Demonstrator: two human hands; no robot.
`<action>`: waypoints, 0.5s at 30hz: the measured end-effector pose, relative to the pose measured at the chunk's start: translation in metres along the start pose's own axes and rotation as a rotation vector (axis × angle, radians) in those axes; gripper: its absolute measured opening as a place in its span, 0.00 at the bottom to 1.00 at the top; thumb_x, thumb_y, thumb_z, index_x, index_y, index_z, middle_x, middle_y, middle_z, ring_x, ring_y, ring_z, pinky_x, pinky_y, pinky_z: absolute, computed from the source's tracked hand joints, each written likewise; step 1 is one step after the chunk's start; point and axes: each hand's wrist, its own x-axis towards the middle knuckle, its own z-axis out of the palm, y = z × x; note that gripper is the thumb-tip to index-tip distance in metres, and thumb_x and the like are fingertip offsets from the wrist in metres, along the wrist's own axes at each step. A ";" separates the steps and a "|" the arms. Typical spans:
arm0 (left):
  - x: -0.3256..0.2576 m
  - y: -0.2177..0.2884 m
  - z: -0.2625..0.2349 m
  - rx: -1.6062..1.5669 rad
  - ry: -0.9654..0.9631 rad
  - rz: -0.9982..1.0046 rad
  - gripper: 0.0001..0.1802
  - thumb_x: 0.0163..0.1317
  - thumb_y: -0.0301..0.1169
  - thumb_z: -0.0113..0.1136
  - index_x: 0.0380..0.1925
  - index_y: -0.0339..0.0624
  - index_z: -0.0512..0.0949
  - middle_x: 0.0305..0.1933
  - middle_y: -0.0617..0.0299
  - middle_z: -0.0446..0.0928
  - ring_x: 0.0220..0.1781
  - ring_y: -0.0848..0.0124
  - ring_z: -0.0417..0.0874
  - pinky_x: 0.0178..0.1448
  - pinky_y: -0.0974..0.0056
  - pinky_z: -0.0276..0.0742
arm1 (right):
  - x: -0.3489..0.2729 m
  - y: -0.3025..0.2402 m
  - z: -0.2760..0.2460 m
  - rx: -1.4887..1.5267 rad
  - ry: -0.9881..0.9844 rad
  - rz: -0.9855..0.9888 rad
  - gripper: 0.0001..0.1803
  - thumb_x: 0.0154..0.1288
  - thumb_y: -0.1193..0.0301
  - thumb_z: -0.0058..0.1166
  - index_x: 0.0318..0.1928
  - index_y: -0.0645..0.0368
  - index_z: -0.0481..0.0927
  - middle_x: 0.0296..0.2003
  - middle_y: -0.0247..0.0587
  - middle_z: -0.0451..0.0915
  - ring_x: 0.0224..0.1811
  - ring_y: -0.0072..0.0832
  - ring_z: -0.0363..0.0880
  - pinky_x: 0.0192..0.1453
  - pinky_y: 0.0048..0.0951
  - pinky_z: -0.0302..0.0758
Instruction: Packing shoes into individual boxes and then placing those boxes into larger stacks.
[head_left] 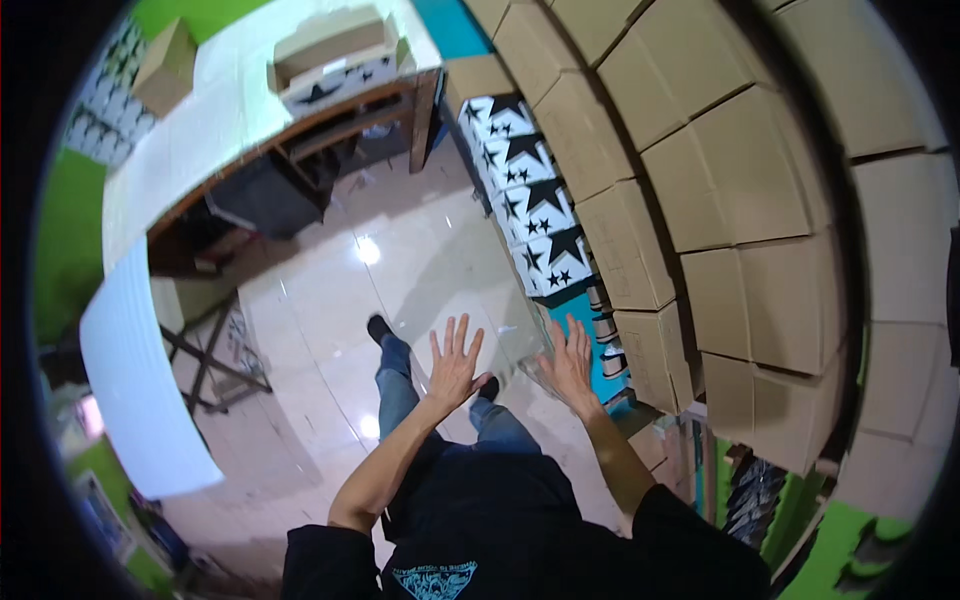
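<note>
Over the tiled floor, my left hand is held out with its fingers spread and nothing in it. To its right, my right hand also has its fingers apart and appears to hold nothing; the area beside its thumb is blurred. The right hand is nearest a teal shelf surface, though I cannot tell whether it touches the edge. Small brown-and-white pieces stand on that surface just beyond it. Farther along sits a row of white boxes with black stars.
Brown cardboard boxes are stacked on shelves along the right. At the far left, a white-topped table bears an open star-printed carton. A white panel rests above a dark crossed-leg stand. Shiny tiles cover the floor.
</note>
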 end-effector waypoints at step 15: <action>0.144 0.145 0.205 0.116 0.475 0.035 0.35 0.61 0.40 0.60 0.67 0.39 0.67 0.82 0.45 0.46 0.84 0.50 0.44 0.78 0.38 0.46 | 0.013 0.143 0.040 0.257 0.254 0.210 0.29 0.68 0.71 0.58 0.68 0.59 0.67 0.71 0.61 0.59 0.71 0.58 0.61 0.72 0.48 0.62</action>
